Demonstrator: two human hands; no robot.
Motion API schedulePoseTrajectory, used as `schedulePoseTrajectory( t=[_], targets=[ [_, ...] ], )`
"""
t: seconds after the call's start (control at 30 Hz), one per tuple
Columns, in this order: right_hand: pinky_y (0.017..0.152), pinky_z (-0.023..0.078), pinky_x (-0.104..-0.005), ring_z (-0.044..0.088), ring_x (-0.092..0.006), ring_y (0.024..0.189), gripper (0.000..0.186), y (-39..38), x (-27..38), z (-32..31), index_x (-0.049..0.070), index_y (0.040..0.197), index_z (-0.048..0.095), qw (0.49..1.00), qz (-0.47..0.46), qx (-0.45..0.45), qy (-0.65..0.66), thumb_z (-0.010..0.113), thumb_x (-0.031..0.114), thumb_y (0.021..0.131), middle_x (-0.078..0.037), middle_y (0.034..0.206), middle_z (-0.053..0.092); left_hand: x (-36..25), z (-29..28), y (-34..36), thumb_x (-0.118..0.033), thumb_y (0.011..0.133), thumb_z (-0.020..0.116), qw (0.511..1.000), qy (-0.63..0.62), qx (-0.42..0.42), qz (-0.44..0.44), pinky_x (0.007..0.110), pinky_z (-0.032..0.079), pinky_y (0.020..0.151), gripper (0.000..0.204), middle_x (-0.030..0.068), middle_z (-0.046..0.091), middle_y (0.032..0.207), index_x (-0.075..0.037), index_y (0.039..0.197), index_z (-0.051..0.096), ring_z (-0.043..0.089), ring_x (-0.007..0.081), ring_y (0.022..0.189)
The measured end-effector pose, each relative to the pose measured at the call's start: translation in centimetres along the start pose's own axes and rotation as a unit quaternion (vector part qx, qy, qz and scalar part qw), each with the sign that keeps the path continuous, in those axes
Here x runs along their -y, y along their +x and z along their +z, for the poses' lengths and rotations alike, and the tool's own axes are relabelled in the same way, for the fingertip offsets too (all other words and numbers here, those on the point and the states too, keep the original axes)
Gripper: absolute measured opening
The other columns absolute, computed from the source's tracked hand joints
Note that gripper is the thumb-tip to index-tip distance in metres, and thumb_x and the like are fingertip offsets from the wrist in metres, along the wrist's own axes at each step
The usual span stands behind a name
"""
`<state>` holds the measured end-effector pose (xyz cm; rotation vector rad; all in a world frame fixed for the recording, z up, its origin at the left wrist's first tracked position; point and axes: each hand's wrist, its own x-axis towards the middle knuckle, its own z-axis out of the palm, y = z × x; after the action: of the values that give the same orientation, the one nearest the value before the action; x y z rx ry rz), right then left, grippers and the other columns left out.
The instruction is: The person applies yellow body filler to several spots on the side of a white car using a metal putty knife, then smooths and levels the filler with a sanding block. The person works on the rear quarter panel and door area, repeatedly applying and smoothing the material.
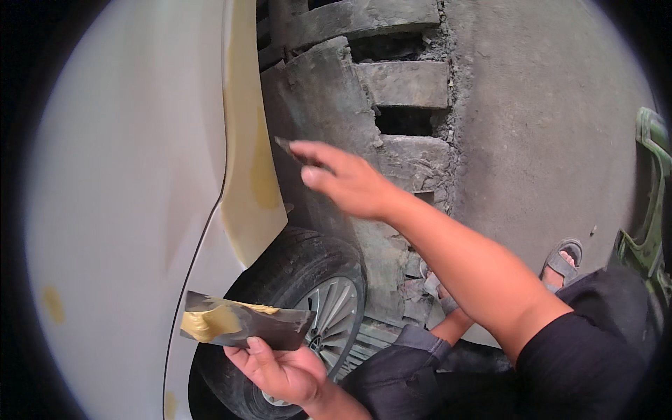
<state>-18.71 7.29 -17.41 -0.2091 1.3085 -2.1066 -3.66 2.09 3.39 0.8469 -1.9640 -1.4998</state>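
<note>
A worker's left hand (283, 371) held a dark plate (276, 334) from below, thumb pressed at its lower edge and the other fingers mostly hidden behind it, with yellow paste (210, 322) heaped toward the plate's left end. Good practice would likely have been a nearly level plate kept close to the work, since soft paste could slump off a steep tilt.

Farther out, the right hand (346, 182) was partly closed, its index finger stretched forward, and appeared to pinch a thin dark blade (283, 145); blur hid the exact grip. The blade's tip stood just beside the curved edge of a pale car (133, 154), though contact could not be told. A yellow patch (264, 175) ran along that edge. Thin, even strokes with light, steady pressure, the blade laid at a low angle and following the curve, seemed the surest way to a smooth coat there, with the outer margins feathered and the blade wiped clean between passes.

Below the bodywork sat a tire (308, 255) and its spoked wheel (337, 304); beyond lay broken, slotted concrete (406, 84).
</note>
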Motion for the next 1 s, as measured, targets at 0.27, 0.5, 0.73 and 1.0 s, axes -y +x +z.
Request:
schedulePoseTrajectory(
  t=[0.27, 0.5, 0.73, 1.0],
  targets=[
    [0.111, 0.038, -0.0378, 0.049, -0.0289, 0.134, 0.05, 3.8, -0.9, 3.0, 0.001, 0.142, 0.046, 0.994, -0.083, -0.068, 0.026, 0.049, 0.026, 0.099, -0.018, 0.143, 0.053, 0.3, -0.6, -0.6, -0.007, 0.094, 0.055, 0.998, 0.029, -0.063, 0.001, 0.044, 0.039, 0.11, 0.049, 0.0177, 0.051, 0.138, 0.001, 0.14, 0.041, 0.052, 0.0289, 0.124],
    [0.114, 0.033, -0.0367, 0.044, -0.0269, 0.138, 0.051, -4.2, -4.3, 6.0, 0.002, 0.144, 0.045, 0.993, 0.034, 0.045, 0.106, 0.048, 0.027, 0.1, -0.017, 0.147, 0.049, 0.4, -0.9, -0.4, -0.008, 0.096, 0.053, 0.999, 0.023, -0.049, 0.002, 0.043, 0.039, 0.11, 0.046, 0.0177, 0.052, 0.136, 0.001, 0.14, 0.041, 0.053, 0.0279, 0.122],
    [0.114, 0.032, -0.0366, 0.042, -0.0247, 0.138, 0.054, 2.8, -0.9, 0.9, 0.004, 0.148, 0.042, 0.995, 0.032, -0.033, 0.083, 0.049, 0.026, 0.099, -0.015, 0.149, 0.047, 0.3, -0.8, -0.3, -0.008, 0.097, 0.051, 0.998, 0.034, -0.046, -0.001, 0.043, 0.04, 0.11, 0.047, 0.0183, 0.051, 0.136, 0.001, 0.141, 0.039, 0.053, 0.0282, 0.123],
    [0.108, 0.039, -0.0384, 0.052, -0.0283, 0.129, 0.046, 7.2, 3.2, -0.1, 0.004, 0.138, 0.052, 0.995, -0.017, -0.05, 0.087, 0.05, 0.021, 0.095, -0.015, 0.136, 0.058, 0.5, -0.7, -0.5, -0.008, 0.099, 0.051, 0.999, 0.029, -0.038, -0.002, 0.043, 0.04, 0.109, 0.045, 0.0177, 0.053, 0.134, 0.001, 0.141, 0.039, 0.053, 0.0274, 0.121]
  ],
)
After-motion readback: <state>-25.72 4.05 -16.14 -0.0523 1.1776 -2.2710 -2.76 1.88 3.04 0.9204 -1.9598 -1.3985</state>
